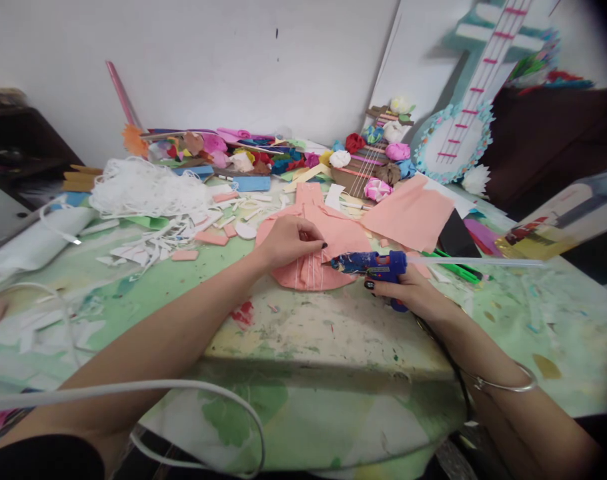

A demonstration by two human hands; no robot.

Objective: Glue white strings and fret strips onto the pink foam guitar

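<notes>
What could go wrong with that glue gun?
The glue gun points in close beside the left grip; if its front is hot, it might burn a finger. The long glue stick pokes out behind and might get bumped. The white cord loops in front of the left arm and might snag.

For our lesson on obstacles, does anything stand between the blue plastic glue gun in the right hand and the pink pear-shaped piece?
Nothing visible: the glue gun reaches over the pink piece, the left hand beside the gun's tip.
</notes>
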